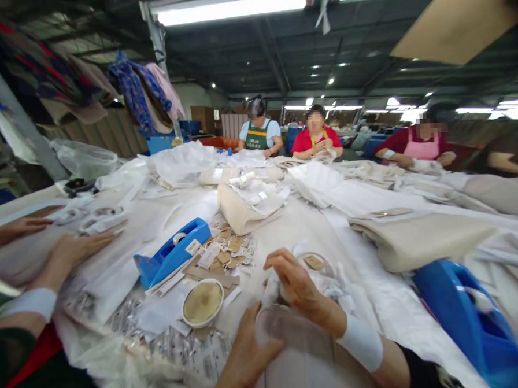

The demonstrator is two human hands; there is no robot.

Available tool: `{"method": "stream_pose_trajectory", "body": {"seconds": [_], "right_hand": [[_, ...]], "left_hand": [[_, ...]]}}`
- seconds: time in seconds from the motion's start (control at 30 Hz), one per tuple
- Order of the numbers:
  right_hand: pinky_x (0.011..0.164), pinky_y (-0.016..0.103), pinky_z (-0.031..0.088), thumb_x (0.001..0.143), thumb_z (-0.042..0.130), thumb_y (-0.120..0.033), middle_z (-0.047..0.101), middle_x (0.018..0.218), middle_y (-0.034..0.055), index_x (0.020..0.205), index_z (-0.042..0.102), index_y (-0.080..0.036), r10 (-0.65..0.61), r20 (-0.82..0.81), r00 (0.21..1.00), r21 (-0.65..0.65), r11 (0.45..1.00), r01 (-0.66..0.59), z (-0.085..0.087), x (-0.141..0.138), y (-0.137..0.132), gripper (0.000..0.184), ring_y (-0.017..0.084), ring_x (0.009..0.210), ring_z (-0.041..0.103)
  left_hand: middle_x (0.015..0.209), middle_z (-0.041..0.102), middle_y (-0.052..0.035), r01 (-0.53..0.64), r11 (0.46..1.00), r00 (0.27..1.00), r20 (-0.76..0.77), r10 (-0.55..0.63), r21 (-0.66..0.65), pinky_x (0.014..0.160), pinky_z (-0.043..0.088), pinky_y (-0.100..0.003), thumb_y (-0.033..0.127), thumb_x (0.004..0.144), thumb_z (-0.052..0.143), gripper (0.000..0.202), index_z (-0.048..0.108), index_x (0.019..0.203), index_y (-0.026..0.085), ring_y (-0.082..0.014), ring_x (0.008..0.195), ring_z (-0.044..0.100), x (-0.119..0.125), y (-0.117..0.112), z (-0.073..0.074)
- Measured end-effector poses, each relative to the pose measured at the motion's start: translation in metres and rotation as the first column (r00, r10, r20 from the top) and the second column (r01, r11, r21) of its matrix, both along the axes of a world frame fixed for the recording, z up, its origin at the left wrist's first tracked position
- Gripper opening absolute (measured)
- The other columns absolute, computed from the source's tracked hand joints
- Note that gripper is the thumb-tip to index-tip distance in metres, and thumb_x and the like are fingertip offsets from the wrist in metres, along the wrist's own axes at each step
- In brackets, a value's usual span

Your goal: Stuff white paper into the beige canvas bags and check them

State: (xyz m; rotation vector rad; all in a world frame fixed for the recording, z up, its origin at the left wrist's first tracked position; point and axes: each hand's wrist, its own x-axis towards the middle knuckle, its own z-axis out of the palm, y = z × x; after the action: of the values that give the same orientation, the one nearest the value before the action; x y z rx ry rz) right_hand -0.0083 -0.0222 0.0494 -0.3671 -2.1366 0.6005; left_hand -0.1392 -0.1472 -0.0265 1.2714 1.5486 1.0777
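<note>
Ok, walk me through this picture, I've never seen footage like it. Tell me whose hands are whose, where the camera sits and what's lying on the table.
There is no machine here. One camera sits on a person's head and looks down at that person's bare hands. The left hand and right hand hold a clear plastic bag with pale cloth inside it. The two hands at the far left belong to a co-worker pressing on white cloth.

On the table lie a blue tape dispenser, a scatter of brown paper tags, a small round dish, and folded cream fabric. A blue bin stands at the right. More people work at the far end.
</note>
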Motion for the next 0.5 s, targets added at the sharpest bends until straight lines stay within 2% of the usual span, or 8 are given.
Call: {"method": "stream_pose_trajectory", "body": {"seconds": [0.03, 0.1, 0.2, 0.3, 0.33, 0.37, 0.43, 0.5], "right_hand": [[0.086, 0.034, 0.046, 0.092, 0.035, -0.011, 0.058, 0.100, 0.0079, 0.101, 0.057, -0.019, -0.150, -0.116, 0.982, -0.060, 0.988, 0.144, 0.009, 0.015, 0.006, 0.025, 0.019, 0.098, 0.055], [0.097, 0.038, 0.042, 0.094, 0.040, -0.021, 0.058, 0.111, 0.0096, 0.110, 0.057, -0.019, -0.428, -0.254, 0.867, -0.243, 0.896, 0.371, 0.019, 0.057, 0.015, 0.024, 0.021, 0.107, 0.054], [0.108, 0.043, 0.035, 0.089, 0.050, -0.037, 0.056, 0.127, 0.0118, 0.127, 0.052, -0.018, -0.655, -0.171, 0.736, -0.578, 0.672, 0.463, 0.003, 0.134, 0.006, 0.043, 0.024, 0.120, 0.052], [0.111, 0.045, 0.032, 0.082, 0.056, -0.051, 0.055, 0.133, 0.0152, 0.141, 0.041, -0.015, -0.643, 0.087, 0.761, -0.835, 0.370, 0.408, -0.032, 0.189, -0.032, 0.070, 0.028, 0.124, 0.052], [0.110, 0.044, 0.035, 0.080, 0.057, -0.055, 0.054, 0.134, 0.0175, 0.143, 0.038, -0.012, -0.607, 0.137, 0.783, -0.881, 0.287, 0.376, -0.041, 0.198, -0.048, 0.079, 0.028, 0.123, 0.054], [0.109, 0.043, 0.037, 0.078, 0.058, -0.059, 0.052, 0.136, 0.0199, 0.143, 0.037, -0.008, -0.581, 0.162, 0.798, -0.907, 0.231, 0.352, -0.048, 0.202, -0.062, 0.086, 0.029, 0.122, 0.054], [0.109, 0.042, 0.038, 0.073, 0.059, -0.064, 0.046, 0.142, 0.0225, 0.142, 0.038, -0.004, -0.568, 0.206, 0.797, -0.912, 0.183, 0.367, -0.053, 0.201, -0.084, 0.094, 0.031, 0.128, 0.050], [0.112, 0.043, 0.034, 0.070, 0.061, -0.066, 0.045, 0.144, 0.0213, 0.137, 0.047, -0.005, -0.581, 0.268, 0.768, -0.875, 0.188, 0.447, -0.049, 0.192, -0.096, 0.092, 0.032, 0.135, 0.042]], "left_hand": [[0.140, 0.048, -0.0161, -0.003, 1.000, 0.999, -0.034, 0.002, -0.023, 0.116, 0.028, -0.048, 0.038, 0.068, 0.073, 0.074, 0.046, 0.134, 0.017, -0.0388, 0.134, 0.039, -0.002, 0.000, 0.002], [0.135, 0.054, -0.0185, -0.017, 0.998, 0.998, -0.059, 0.013, -0.063, 0.111, 0.036, -0.046, 0.044, 0.067, 0.072, 0.079, 0.046, 0.134, 0.012, -0.0384, 0.128, 0.047, -0.004, 0.001, 0.006], [0.129, 0.058, -0.0192, -0.003, 0.998, 0.999, -0.051, 0.000, -0.068, 0.106, 0.042, -0.045, 0.049, 0.067, 0.070, 0.085, 0.044, 0.136, 0.007, -0.0351, 0.121, 0.054, -0.004, 0.003, 0.011], [0.125, 0.062, -0.0177, 0.011, 0.998, 0.997, -0.070, -0.015, -0.063, 0.103, 0.045, -0.045, 0.052, 0.066, 0.071, 0.084, 0.047, 0.134, 0.008, -0.0335, 0.116, 0.058, -0.004, 0.005, 0.013], [0.124, 0.063, -0.0168, 0.013, 0.998, 0.996, -0.084, -0.018, -0.062, 0.102, 0.045, -0.046, 0.052, 0.066, 0.071, 0.083, 0.049, 0.132, 0.009, -0.0335, 0.114, 0.059, -0.004, 0.006, 0.015], [0.121, 0.064, -0.0159, 0.014, 0.998, 0.995, -0.099, -0.020, -0.058, 0.101, 0.045, -0.046, 0.053, 0.065, 0.071, 0.081, 0.051, 0.130, 0.010, -0.0336, 0.113, 0.060, -0.004, 0.007, 0.016], [0.117, 0.067, -0.0140, 0.025, 0.999, 0.993, -0.114, -0.031, -0.048, 0.099, 0.047, -0.046, 0.055, 0.063, 0.072, 0.078, 0.055, 0.127, 0.011, -0.0334, 0.110, 0.062, -0.003, 0.007, 0.022], [0.112, 0.069, -0.0126, 0.047, 0.998, 0.994, -0.097, -0.051, -0.043, 0.096, 0.050, -0.044, 0.056, 0.062, 0.072, 0.075, 0.059, 0.123, 0.013, -0.0329, 0.106, 0.064, -0.001, 0.006, 0.031]]}}
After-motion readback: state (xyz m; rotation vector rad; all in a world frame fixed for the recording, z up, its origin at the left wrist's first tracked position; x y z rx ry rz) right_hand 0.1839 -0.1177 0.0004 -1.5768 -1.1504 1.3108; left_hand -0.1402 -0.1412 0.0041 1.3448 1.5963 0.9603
